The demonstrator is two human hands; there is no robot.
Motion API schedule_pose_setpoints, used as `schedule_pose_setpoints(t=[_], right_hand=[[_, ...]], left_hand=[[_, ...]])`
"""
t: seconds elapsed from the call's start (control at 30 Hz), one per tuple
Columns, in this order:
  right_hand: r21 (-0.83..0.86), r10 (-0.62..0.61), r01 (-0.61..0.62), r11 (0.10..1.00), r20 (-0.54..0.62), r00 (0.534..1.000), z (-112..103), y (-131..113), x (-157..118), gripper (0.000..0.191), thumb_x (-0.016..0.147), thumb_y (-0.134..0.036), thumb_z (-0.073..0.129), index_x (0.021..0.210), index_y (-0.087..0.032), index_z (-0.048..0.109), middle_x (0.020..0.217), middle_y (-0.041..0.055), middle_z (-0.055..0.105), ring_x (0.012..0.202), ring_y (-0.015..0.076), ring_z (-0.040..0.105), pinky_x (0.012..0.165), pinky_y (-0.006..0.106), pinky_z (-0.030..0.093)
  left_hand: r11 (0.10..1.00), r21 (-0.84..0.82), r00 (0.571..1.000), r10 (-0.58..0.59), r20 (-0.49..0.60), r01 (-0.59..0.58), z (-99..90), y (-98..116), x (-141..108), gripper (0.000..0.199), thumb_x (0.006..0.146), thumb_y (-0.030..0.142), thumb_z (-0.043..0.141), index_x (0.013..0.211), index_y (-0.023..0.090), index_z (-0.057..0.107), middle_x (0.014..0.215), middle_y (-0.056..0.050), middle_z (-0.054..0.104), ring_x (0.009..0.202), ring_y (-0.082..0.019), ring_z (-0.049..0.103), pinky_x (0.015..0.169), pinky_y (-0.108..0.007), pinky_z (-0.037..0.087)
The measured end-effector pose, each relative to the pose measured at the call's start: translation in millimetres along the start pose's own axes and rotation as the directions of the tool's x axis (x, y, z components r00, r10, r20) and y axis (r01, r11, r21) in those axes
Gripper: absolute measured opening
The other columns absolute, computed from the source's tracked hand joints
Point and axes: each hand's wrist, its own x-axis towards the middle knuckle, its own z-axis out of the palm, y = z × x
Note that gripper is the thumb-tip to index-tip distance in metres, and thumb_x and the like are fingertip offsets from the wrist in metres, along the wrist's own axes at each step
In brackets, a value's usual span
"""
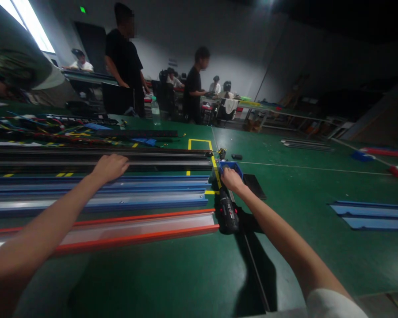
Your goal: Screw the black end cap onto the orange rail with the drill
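Note:
My left hand (111, 168) rests on the long black rails (159, 163), its fingers bent and close together; whether it grips anything is hidden. At the small blue bin (238, 169), my right hand (232, 179) has its fingers down over the near left side, and the fingertips are hidden. A black power drill (228, 214) lies just below that hand. Blue rails (166, 198) lie in front of the black ones, and an orange-edged rail (146, 228) lies nearest to me.
Bundled wires (36, 128) and a clear bottle (155, 111) are at the back left. More blue rails (378, 216) lie at the right, with a dark flat object (255, 186) beside the bin. Several people are beyond the table.

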Motion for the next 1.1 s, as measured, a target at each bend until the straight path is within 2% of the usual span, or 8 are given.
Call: schedule_pose_setpoints(t=[0.13, 0.23, 0.33, 0.57, 0.7, 0.9, 1.0, 1.1], right_hand=[[0.017, -0.007, 0.006, 1.000, 0.008, 1.000, -0.7, -1.5, -22.8, 0.033, 0.108, -0.036, 0.063, 0.132, -0.013, 0.065, 0.132, 0.0129, 0.068, 0.119, 0.0262, 0.068, 0.103, 0.046, 0.056], [0.027, -0.019, 0.018, 0.999, 0.007, 1.000, -1.0, 3.0, -39.0, 0.029, 0.112, -0.027, 0.049, 0.126, -0.008, 0.066, 0.129, 0.0208, 0.069, 0.124, 0.0288, 0.065, 0.106, 0.037, 0.051], [0.031, -0.030, 0.030, 0.999, 0.004, 1.000, -2.9, 7.6, -52.6, 0.027, 0.111, -0.025, 0.049, 0.123, -0.007, 0.066, 0.127, 0.0222, 0.070, 0.122, 0.0306, 0.065, 0.102, 0.034, 0.048], [0.018, -0.053, 0.055, 0.998, -0.100, 0.994, -20.9, -8.3, -67.5, 0.030, 0.109, -0.027, 0.050, 0.127, -0.006, 0.062, 0.132, 0.0245, 0.065, 0.127, 0.0364, 0.056, 0.104, 0.043, 0.043], [0.029, -0.155, 0.159, 0.987, -0.103, 0.983, -29.9, -32.2, -53.3, 0.029, 0.111, -0.025, 0.045, 0.129, -0.012, 0.064, 0.134, 0.0205, 0.066, 0.128, 0.0326, 0.055, 0.106, 0.041, 0.043], [0.062, -0.242, 0.245, 0.968, -0.053, 0.969, -27.5, -65.4, -9.4, 0.033, 0.111, -0.025, 0.050, 0.141, -0.015, 0.062, 0.140, 0.0151, 0.065, 0.133, 0.0275, 0.058, 0.112, 0.042, 0.047], [0.069, -0.251, 0.251, 0.966, -0.006, 0.968, -23.6, -73.6, 8.5, 0.036, 0.107, -0.036, 0.064, 0.138, -0.018, 0.064, 0.140, 0.0120, 0.064, 0.124, 0.0270, 0.065, 0.106, 0.049, 0.055], [0.069, -0.244, 0.239, 0.968, 0.062, 0.968, -18.4, -74.7, 18.9, 0.035, 0.105, -0.037, 0.067, 0.134, -0.018, 0.066, 0.135, 0.0109, 0.066, 0.114, 0.0245, 0.069, 0.097, 0.046, 0.060]], left_hand=[[0.998, -0.049, 0.999, 0.032, -0.023, -0.033, 3.8, -1.8, -22.5, 0.054, 0.105, 0.039, 0.028, 0.122, 0.012, 0.073, 0.128, -0.022, 0.074, 0.118, -0.037, 0.068, 0.089, -0.045, 0.053], [0.991, -0.102, 0.996, 0.087, -0.025, -0.089, 5.1, -8.1, -41.1, 0.055, 0.104, 0.043, 0.032, 0.121, 0.010, 0.073, 0.125, -0.021, 0.075, 0.116, -0.037, 0.068, 0.095, -0.047, 0.052], [0.985, -0.132, 0.994, 0.109, -0.018, -0.110, 7.2, -17.0, -59.2, 0.055, 0.104, 0.046, 0.035, 0.123, 0.012, 0.073, 0.128, -0.020, 0.074, 0.121, -0.036, 0.066, 0.101, -0.047, 0.052], [0.976, -0.194, 0.992, 0.110, 0.058, -0.097, 24.7, -44.7, -82.1, 0.056, 0.103, 0.041, 0.034, 0.136, 0.012, 0.068, 0.138, -0.018, 0.071, 0.126, -0.034, 0.065, 0.104, -0.048, 0.052], [0.973, -0.220, 0.992, 0.088, 0.091, -0.066, 33.7, -61.0, -80.2, 0.052, 0.103, 0.034, 0.034, 0.138, 0.013, 0.066, 0.140, -0.017, 0.070, 0.125, -0.030, 0.067, 0.103, -0.043, 0.053], [0.980, -0.180, 0.991, 0.098, 0.087, -0.081, 33.9, -71.8, -72.5, 0.046, 0.101, 0.029, 0.041, 0.134, 0.012, 0.069, 0.135, -0.018, 0.072, 0.124, -0.028, 0.067, 0.103, -0.039, 0.052], [0.986, -0.143, 0.991, 0.101, 0.092, -0.087, 32.4, -76.5, -69.7, 0.039, 0.099, 0.025, 0.046, 0.124, 0.015, 0.075, 0.123, -0.015, 0.078, 0.113, -0.025, 0.070, 0.094, -0.033, 0.053], [0.988, -0.118, 0.989, 0.107, 0.100, -0.095, 30.4, -79.1, -67.2, 0.033, 0.098, 0.022, 0.048, 0.110, 0.016, 0.078, 0.112, -0.013, 0.080, 0.101, -0.022, 0.072, 0.085, -0.030, 0.052]])
